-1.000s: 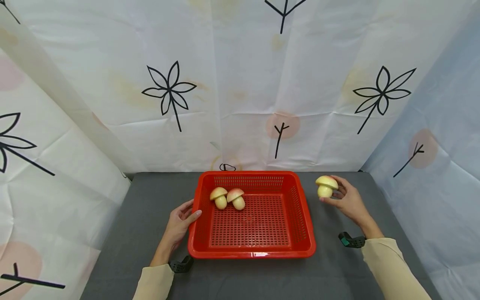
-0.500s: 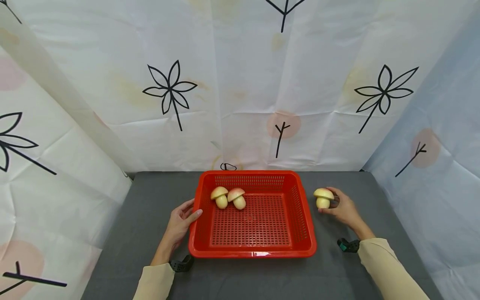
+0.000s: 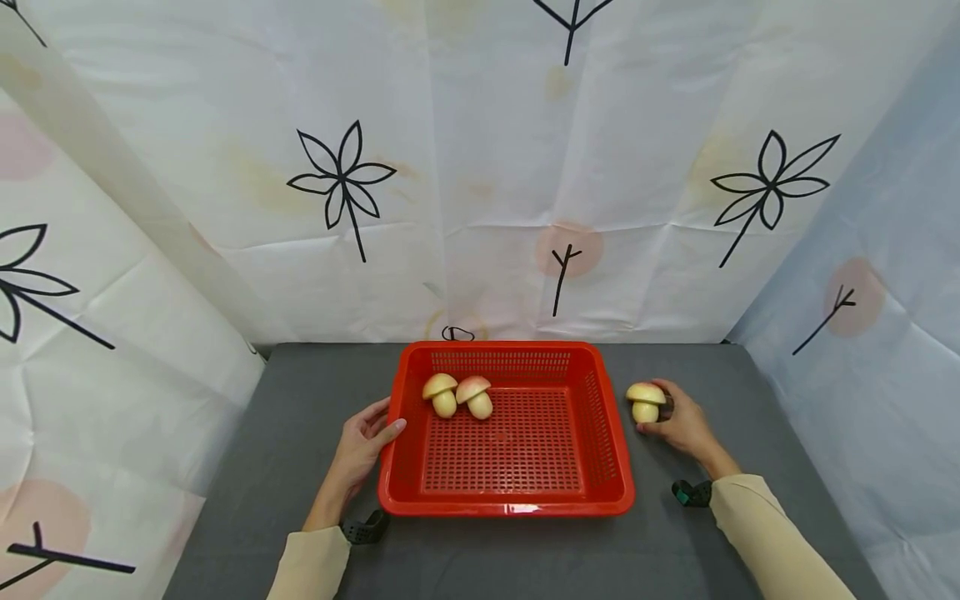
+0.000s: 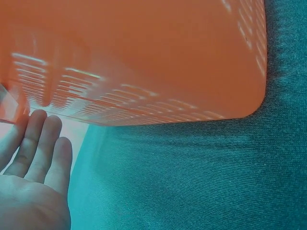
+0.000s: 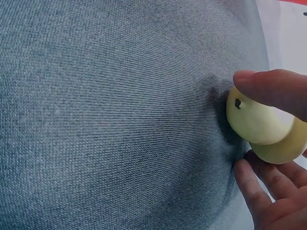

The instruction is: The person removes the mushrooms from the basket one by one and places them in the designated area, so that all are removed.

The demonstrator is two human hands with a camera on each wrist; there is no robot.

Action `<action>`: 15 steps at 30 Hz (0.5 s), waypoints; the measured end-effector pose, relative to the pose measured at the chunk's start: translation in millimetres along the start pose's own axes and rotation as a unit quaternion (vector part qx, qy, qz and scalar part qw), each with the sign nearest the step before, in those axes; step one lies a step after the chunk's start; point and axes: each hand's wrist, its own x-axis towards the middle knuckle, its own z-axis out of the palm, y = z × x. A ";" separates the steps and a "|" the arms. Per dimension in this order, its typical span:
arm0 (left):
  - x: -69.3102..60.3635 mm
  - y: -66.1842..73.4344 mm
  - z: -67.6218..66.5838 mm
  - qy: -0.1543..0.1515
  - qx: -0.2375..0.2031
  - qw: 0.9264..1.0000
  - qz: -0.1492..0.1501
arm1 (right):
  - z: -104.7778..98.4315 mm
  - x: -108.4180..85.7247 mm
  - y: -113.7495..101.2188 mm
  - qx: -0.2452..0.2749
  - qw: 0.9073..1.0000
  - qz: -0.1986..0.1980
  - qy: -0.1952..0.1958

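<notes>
A red plastic basket (image 3: 502, 508) with perforated walls stands mid-table in the head view. At its left side is my left hand (image 3: 358, 446), thumb over the rim and fingers against the outer wall; the left wrist view shows those fingers (image 4: 41, 143) nearly straight. Inside the basket, near the back left, lie two toy mushrooms, one with a yellowish cap (image 3: 438, 386) and one with a pinkish cap (image 3: 472, 387). To the right of the basket my right hand (image 3: 686, 421) grips a third toy mushroom (image 3: 645, 394) by thumb and fingers, stem down, at or just above the table.
Grey cloth covers the table (image 3: 510, 558). A white patterned curtain (image 3: 480, 167) hangs behind it, with more fabric along the left and right sides. Dark bands circle both wrists, including the right wristband (image 3: 692, 493).
My right hand has come down and slightly toward me with the toy mushroom, drawing a little nearer the basket. The left hand, basket and two mushrooms inside stay put.
</notes>
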 end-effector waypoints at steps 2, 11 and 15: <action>0.2 0.0 -0.2 0.000 -0.001 1.000 0.001 | 0.8 0.3 -0.1 0.003 1.000 0.001 0.000; -0.3 -0.2 0.1 -0.001 0.000 1.000 0.005 | 1.1 -0.5 -2.1 0.005 1.000 -0.009 0.006; 0.3 -0.9 -0.2 0.001 -0.001 1.000 0.002 | 0.4 -0.8 -2.3 0.010 1.000 -0.008 0.005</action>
